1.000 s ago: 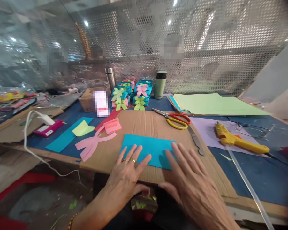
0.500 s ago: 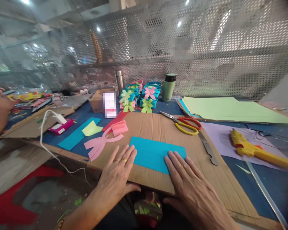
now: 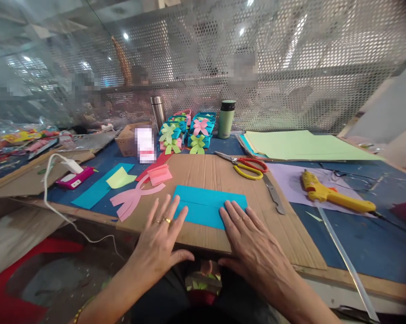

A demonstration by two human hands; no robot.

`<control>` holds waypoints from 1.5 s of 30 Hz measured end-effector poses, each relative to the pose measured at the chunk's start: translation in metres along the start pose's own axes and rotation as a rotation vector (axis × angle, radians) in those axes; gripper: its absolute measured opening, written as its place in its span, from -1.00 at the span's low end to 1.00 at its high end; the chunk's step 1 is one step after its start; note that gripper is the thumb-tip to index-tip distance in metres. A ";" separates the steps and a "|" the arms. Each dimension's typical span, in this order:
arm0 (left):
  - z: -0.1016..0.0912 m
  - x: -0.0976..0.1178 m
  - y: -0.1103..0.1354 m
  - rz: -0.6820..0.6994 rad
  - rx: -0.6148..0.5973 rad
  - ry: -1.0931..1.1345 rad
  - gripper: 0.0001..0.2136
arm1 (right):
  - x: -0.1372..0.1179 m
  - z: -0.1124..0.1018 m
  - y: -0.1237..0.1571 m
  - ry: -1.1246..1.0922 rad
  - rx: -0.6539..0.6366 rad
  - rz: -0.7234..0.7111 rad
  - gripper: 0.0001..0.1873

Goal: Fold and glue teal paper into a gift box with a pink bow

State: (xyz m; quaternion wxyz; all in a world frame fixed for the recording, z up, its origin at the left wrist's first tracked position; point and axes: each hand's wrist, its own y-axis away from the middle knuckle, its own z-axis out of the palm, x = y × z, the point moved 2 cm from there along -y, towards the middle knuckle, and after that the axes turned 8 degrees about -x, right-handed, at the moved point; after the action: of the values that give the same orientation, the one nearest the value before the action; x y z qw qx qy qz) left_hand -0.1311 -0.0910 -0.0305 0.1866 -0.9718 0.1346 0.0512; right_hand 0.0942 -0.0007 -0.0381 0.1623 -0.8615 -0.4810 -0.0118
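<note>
A blue sheet of paper (image 3: 201, 206) lies flat on a piece of cardboard (image 3: 196, 168), with a faint lengthwise line across it. My left hand (image 3: 162, 229) rests at the sheet's left edge, fingers spread and a ring showing. Flat on its right end are the fingers of my right hand (image 3: 248, 229), thumb apart. Left of the sheet are pink cut-paper strips (image 3: 133, 198) and a folded pink paper (image 3: 160, 174). Beyond it lie scissors with red and yellow handles (image 3: 246, 170), and a metal blade (image 3: 274, 195) sits to their right.
A yellow glue gun (image 3: 334, 195) rests on purple paper (image 3: 284, 175), a clear glue stick (image 3: 348, 265) extending from it. Farther back stand small blue paper baskets (image 3: 199, 139), a green tumbler (image 3: 226, 121), a steel flask (image 3: 158, 112) and green sheets (image 3: 300, 144). A white cable (image 3: 47, 189) hangs over the left edge.
The view has swung right, so the tabletop things appear farther left. My left fingers have spread wider, and the line along the blue paper shows more clearly. My right hand stays flat on it.
</note>
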 end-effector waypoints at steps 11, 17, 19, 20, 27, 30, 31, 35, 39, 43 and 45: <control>-0.002 0.025 -0.080 -0.253 -0.297 0.338 -0.60 | 0.004 0.009 0.003 0.086 0.115 -0.059 -0.15; -0.017 0.018 -0.091 -0.246 -0.518 0.387 -0.57 | 0.006 0.013 0.002 0.127 0.146 -0.087 -0.13; -0.021 0.012 -0.092 -0.225 -0.588 0.457 -0.57 | 0.005 0.012 0.002 0.112 0.129 -0.071 -0.11; -0.022 0.008 -0.092 -0.216 -0.615 0.485 -0.57 | 0.004 0.012 0.002 0.100 0.118 -0.062 -0.09; -0.020 -0.032 -0.076 -0.303 -0.713 0.489 -0.59 | 0.003 0.010 0.004 0.023 0.062 -0.053 -0.04; -0.020 -0.052 -0.063 -0.352 -0.743 0.449 -0.61 | 0.003 0.008 0.003 0.007 0.044 -0.046 -0.03; -0.022 -0.059 -0.059 -0.358 -0.753 0.435 -0.61 | 0.004 0.008 0.003 0.004 0.043 -0.046 -0.02; -0.031 -0.071 -0.052 -0.366 -0.764 0.335 -0.65 | 0.003 0.006 0.002 -0.029 0.052 -0.042 0.01; -0.036 -0.043 -0.059 -0.252 -0.385 0.024 -0.71 | 0.000 0.004 0.002 -0.083 -0.006 -0.005 0.07; -0.012 0.003 -0.060 0.195 -0.261 0.143 -0.28 | -0.004 0.001 0.001 -0.091 -0.085 0.036 0.15; 0.002 0.010 -0.057 0.214 -0.350 0.218 -0.23 | -0.005 0.000 0.000 -0.079 -0.095 0.035 0.17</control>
State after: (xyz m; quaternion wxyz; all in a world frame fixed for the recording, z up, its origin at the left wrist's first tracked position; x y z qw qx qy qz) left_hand -0.1052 -0.0413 -0.0140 -0.0071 -0.9694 0.2453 -0.0122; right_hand 0.0920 -0.0048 -0.0393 0.1023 -0.8762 -0.4710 0.0025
